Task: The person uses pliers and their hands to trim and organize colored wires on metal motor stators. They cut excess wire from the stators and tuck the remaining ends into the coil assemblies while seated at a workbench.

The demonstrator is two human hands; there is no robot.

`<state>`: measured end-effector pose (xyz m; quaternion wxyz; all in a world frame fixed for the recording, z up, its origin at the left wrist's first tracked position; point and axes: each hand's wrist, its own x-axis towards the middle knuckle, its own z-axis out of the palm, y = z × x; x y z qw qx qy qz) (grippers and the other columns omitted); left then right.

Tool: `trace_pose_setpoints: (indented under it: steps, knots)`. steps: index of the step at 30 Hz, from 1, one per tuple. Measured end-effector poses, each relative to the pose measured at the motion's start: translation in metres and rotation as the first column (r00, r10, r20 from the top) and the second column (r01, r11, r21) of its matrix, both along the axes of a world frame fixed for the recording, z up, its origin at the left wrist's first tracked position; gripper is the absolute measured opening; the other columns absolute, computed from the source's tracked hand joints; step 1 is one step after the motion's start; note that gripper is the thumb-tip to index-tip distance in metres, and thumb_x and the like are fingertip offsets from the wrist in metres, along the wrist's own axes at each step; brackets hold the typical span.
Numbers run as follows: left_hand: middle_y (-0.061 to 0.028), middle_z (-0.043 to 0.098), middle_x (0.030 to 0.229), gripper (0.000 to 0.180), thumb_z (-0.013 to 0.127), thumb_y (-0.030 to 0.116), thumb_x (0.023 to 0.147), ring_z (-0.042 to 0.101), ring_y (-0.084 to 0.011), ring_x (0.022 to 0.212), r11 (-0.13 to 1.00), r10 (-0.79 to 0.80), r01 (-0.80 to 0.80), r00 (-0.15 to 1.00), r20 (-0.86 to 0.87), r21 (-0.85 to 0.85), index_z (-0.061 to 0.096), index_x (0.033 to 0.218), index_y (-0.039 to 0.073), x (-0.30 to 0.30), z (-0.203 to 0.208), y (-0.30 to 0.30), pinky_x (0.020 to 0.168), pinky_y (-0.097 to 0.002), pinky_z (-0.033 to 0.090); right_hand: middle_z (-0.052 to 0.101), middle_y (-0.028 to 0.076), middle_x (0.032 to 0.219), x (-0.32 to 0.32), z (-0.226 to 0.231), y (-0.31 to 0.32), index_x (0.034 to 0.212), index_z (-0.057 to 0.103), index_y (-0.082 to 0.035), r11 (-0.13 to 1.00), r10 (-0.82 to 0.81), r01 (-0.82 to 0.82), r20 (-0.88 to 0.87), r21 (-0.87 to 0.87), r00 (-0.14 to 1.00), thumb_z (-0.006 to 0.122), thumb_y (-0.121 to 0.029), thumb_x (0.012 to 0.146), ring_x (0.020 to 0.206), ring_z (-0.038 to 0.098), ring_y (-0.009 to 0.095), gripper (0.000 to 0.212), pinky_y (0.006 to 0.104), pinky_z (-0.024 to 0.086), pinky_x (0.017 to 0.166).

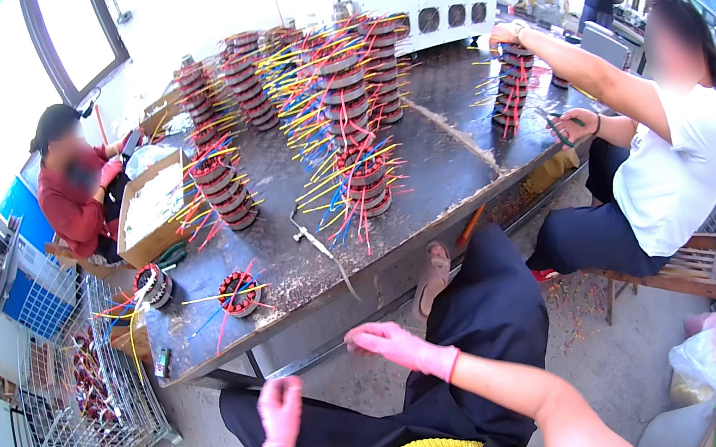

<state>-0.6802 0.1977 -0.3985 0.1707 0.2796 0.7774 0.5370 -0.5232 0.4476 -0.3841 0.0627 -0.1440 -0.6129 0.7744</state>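
Observation:
My left hand [282, 415], in a pink glove, is raised above my lap with the fingers curled together. To its right my right hand [404, 349], also pink-gloved, points leftward with its fingers pressed together. The two hands are apart, and anything small in them is too fine to make out. Beyond them, on the dark table's near left part, lies a motor stator [240, 294] with red, blue and yellow wires sticking out. Another stator [153, 286] stands on its side by the left edge. Neither hand touches the table [294, 294].
Tall stacks of wired stators [346, 104] fill the table's middle, near a thin metal air gun [311, 235]. At right, a seated person handles a stator stack [512, 87] and green-handled pliers [561, 130]. Another sits left by a cardboard box [152, 209]. A wire cage [106, 436] stands left.

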Motion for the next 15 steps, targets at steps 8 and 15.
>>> trace_pose_setpoints:
  steps: [8,15]
  knots:
    - [-0.0031,0.057,0.068,0.014,0.065,0.013,0.091,0.053,-0.0138,0.054,0.984,0.175,-0.158,0.857,-0.484,0.076,0.062,0.078,0.007,-0.056,0.036,-0.034,0.048,-0.0278,0.041,0.07,0.003,0.108,-0.078,0.016,0.063,0.124,0.064,-0.004,0.887,0.225,-0.277,0.178,0.37,0.958,0.055,-0.041,0.099,0.098,0.061,0.01,0.045,0.0298,0.05,0.08]
    - [-0.006,0.054,0.065,0.017,0.077,0.022,0.08,0.058,-0.0262,0.058,0.821,-0.566,0.352,0.613,-0.552,-0.45,0.064,0.074,0.012,0.003,-0.028,0.032,0.051,-0.0396,0.045,0.07,0.004,0.113,-0.031,-0.087,0.014,0.124,0.065,-0.002,0.955,0.284,-0.289,0.083,0.063,0.955,0.057,-0.036,0.101,0.107,0.062,0.012,0.041,0.0311,0.049,0.094]
